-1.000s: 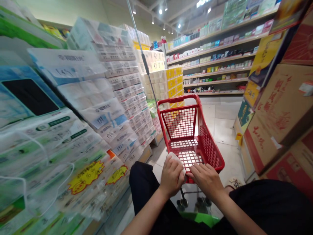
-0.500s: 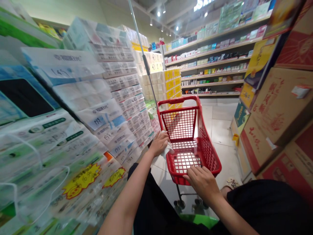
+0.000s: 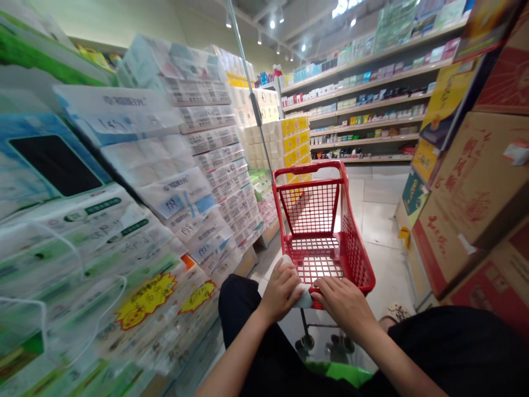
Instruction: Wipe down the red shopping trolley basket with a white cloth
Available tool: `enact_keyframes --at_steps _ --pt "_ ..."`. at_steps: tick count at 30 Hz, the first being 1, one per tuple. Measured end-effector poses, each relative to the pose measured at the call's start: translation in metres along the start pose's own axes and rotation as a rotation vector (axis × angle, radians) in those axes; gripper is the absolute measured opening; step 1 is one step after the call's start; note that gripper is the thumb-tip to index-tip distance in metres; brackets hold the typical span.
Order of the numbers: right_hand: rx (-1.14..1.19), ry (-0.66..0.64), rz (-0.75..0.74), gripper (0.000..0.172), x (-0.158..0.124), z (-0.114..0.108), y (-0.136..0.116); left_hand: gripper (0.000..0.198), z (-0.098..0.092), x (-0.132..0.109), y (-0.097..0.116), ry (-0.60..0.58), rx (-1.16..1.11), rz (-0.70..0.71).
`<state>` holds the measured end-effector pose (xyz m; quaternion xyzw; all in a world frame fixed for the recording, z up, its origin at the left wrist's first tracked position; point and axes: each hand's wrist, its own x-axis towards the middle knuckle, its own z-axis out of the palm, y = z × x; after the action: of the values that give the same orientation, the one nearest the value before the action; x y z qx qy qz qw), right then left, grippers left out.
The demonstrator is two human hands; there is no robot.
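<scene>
A red plastic shopping cart (image 3: 359,251) with a grid basket stands right in front of my knees. My left hand (image 3: 281,289) is closed around a white cloth or wipe (image 3: 305,298) and presses it to the near left corner of the basket rim. Just to the right, my right hand (image 3: 339,298) grips the near rim, its fingers curled over the edge. The two hands are close together. Inside the basket I see only the grid floor. A thin metal pole (image 3: 256,107) rises from the cart's far left side.
Stacked tissue packs (image 3: 165,165) with yellow price tags (image 3: 146,300) line the left. Cardboard cartons (image 3: 483,176) are piled on the right. Shelves of small boxed goods (image 3: 367,99) stand at the back. Pale floor tiles (image 3: 378,212) run between.
My left hand has slid with the white cloth along the left rim, toward me and to the right, up to the near corner. My right hand stays on the near rim.
</scene>
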<state>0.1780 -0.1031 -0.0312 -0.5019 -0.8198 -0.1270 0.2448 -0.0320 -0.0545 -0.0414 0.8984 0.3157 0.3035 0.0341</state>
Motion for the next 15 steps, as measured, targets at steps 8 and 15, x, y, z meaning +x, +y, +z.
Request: enact_keyframes --at_steps 8,15 --pt "-0.007 0.059 -0.072 0.029 -0.023 -0.013 0.069 0.025 -0.022 0.021 -0.046 -0.017 -0.001 0.019" --pt "-0.005 0.154 -0.043 0.027 -0.016 0.027 0.052 0.017 0.018 0.02 -0.007 0.229 0.261 -0.267"
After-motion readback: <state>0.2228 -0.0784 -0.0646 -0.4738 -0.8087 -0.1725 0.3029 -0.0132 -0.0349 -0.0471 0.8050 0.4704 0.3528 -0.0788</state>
